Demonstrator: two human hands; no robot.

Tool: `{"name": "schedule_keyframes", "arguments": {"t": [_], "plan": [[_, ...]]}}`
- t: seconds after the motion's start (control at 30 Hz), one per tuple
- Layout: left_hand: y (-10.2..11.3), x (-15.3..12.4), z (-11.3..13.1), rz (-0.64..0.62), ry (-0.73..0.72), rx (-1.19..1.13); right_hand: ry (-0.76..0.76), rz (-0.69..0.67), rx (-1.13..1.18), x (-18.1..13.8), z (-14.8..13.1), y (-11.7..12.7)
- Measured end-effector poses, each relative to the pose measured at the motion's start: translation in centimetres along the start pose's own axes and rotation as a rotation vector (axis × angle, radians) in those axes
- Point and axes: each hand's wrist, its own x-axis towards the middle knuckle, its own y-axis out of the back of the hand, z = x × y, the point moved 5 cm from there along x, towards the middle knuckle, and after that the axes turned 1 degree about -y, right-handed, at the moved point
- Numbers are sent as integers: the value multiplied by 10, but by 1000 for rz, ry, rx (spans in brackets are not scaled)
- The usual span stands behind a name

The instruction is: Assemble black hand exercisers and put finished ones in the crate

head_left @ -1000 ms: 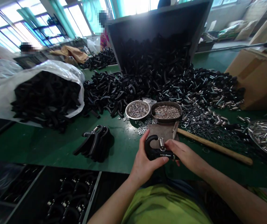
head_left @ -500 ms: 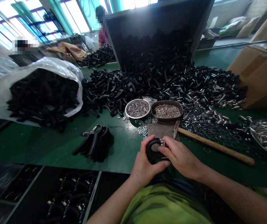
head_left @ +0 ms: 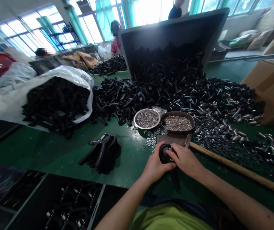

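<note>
My left hand [head_left: 154, 166] is wrapped around the black, hooked end of a hand grip exerciser [head_left: 162, 154], its thumb along the lower side. From the other side, my right hand [head_left: 187, 160] pinches at the small metal spring part [head_left: 170, 149] in the hook's opening; the fingertips partly cover it. A black handle hangs down beneath the hands. To the left, several similar hand grip exercisers [head_left: 100, 153] stand bunched together on the green table [head_left: 55, 153]. Just beyond my hands lies a flat metal plate [head_left: 172, 138].
A hammer [head_left: 235, 164] with a wooden handle lies right. Behind are a round bowl [head_left: 135, 120] and an oval tin [head_left: 177, 131] of small metal parts. Black handles fill a white bag [head_left: 4, 107] and a tipped bin [head_left: 151, 35]. A cardboard box [head_left: 271, 86] stands right. People are in the background.
The camera view has tilted up and shifted left, so the scene sits lower and further right. Both hands keep hold of the hand grip exerciser, which has turned slightly.
</note>
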Motion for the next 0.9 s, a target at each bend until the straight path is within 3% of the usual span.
{"name": "schedule_keyframes", "arguments": {"t": [0.1,0.23,0.37,0.53,0.67,0.9], "plan": [[8,11,-6,115,-87,190,75,81,-104,17,9,6],[30,22,-4,208,-156,326,154,170,-239,62,8,33],[59,31,-1,296,-153,370,138,114,-404,132,-1,49],[88,35,-5,368,-132,386,134,1,-515,202,-14,43],[98,33,-12,370,-113,375,117,-108,-564,224,-24,30],[96,30,-21,323,-109,303,123,-156,-518,224,-34,15]]}}
